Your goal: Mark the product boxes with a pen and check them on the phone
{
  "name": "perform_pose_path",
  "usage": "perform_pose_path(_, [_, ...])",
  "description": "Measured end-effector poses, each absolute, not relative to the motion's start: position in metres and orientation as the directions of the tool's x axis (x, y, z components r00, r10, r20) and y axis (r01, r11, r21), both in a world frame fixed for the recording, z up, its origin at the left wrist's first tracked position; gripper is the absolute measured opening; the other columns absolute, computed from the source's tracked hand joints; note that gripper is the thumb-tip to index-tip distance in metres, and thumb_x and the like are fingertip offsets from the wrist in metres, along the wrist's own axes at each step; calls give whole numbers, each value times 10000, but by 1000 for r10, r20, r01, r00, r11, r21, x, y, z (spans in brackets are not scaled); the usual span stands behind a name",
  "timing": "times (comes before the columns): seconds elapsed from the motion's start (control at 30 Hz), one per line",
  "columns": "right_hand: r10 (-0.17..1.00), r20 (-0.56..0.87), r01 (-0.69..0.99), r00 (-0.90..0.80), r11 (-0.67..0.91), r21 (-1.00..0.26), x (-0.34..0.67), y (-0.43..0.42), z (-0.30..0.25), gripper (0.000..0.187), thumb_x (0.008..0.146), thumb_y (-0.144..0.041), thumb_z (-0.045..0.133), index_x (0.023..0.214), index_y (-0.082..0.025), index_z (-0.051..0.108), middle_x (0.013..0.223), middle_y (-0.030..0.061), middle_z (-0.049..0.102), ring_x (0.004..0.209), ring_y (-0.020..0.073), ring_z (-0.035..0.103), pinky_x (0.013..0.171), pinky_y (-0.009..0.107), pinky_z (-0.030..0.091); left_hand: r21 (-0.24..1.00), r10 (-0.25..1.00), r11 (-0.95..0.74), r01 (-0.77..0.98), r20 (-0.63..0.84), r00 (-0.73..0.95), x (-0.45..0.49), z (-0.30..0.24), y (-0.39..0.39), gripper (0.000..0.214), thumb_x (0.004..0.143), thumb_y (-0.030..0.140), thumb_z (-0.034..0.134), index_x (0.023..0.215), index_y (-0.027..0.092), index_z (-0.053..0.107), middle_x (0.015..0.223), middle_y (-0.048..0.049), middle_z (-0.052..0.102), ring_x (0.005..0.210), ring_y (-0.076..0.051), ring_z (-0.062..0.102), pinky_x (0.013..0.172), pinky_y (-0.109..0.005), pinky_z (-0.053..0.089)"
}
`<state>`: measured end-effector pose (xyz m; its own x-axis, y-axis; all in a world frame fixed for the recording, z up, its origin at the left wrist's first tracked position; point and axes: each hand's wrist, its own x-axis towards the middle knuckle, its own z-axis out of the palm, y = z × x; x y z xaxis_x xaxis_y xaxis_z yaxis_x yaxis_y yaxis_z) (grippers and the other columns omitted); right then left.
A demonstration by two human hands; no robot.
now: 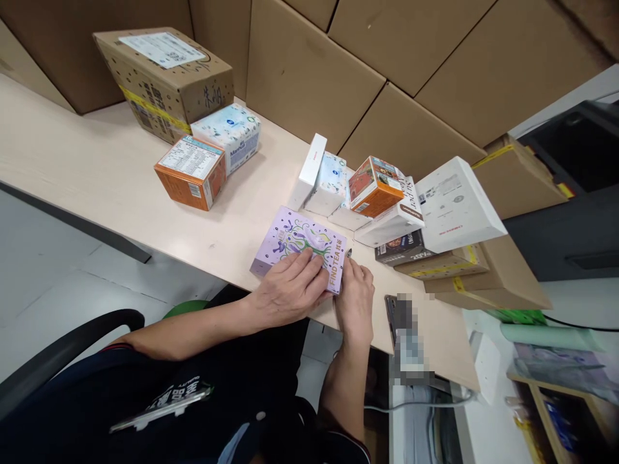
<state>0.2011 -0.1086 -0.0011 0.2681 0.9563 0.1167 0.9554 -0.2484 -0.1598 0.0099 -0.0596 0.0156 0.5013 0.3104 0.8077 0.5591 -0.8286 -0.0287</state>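
Observation:
A flat lilac box point(294, 241) printed with flowers and the word FINDTEA lies near the front edge of the pale table point(87, 167). My left hand point(290, 290) rests on its near side with the fingers laid flat over the top. My right hand point(355, 299) is closed at the box's right end. A small dark thing shows at its fingertips against the box's corner, too small to name.
Behind the lilac box stands a cluster of small boxes: white point(309, 169), pale blue point(331, 182), orange point(374, 185), a large white one point(459, 203) on brown cartons point(488, 277). At back left are an orange box point(192, 171), a tissue pack point(232, 132) and a cardboard carton point(162, 80).

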Motion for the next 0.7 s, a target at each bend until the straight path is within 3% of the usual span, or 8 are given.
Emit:
perform_pose_path(0.17, [958,64,954,280,-270,-133,192,-104,2,538,1016,-175,354,1526,-197,525,1554,161,571,1373,415,461,1053,600,463,-26,310,-828,561,812,495,9,17,-59,306,1019,397,613,1082,106,683,1154,-128,780,1088,-315,748,916,-408,559])
perform_pose_path(0.3, [943,192,950,272,-230,-213,209,-121,2,540,1049,-262,306,1544,-139,484,1504,196,603,1352,338,528,1140,551,421,-26,310,-831,556,809,500,9,16,-59,319,1019,415,615,1068,108,686,1148,-128,778,1094,-314,746,917,-403,559])
perform_pose_path(0.4, [866,258,897,429,-375,-233,239,-155,3,666,1024,-486,388,1557,-93,452,1504,248,580,1373,380,531,1172,572,383,-30,299,-837,546,812,502,9,15,-59,327,1022,429,615,1055,113,689,1142,-127,778,1089,-309,747,910,-396,558])
perform_pose_path(0.53, [655,36,645,754,-731,-222,279,-209,6,1009,843,-765,517,1604,-113,395,1551,296,505,1423,514,454,1161,662,346,-29,280,-842,539,830,482,11,13,-50,318,1026,431,614,1035,122,689,1129,-127,778,1068,-291,743,890,-384,556])
perform_pose_path(0.6, [580,-76,550,811,-801,-236,290,-228,7,1091,793,-820,517,1627,-134,359,1590,285,466,1471,527,393,1177,656,331,-22,271,-843,538,845,460,14,11,-42,325,1025,446,615,1019,130,691,1095,-118,780,1029,-276,740,860,-370,556])
perform_pose_path(0.7, [586,-133,537,799,-796,-278,296,-240,7,1103,780,-832,489,1625,-134,370,1590,256,483,1486,497,386,1208,614,319,-27,230,-853,520,877,422,20,8,-32,308,1004,443,653,992,138,694,1009,-95,780,949,-257,734,797,-354,545])
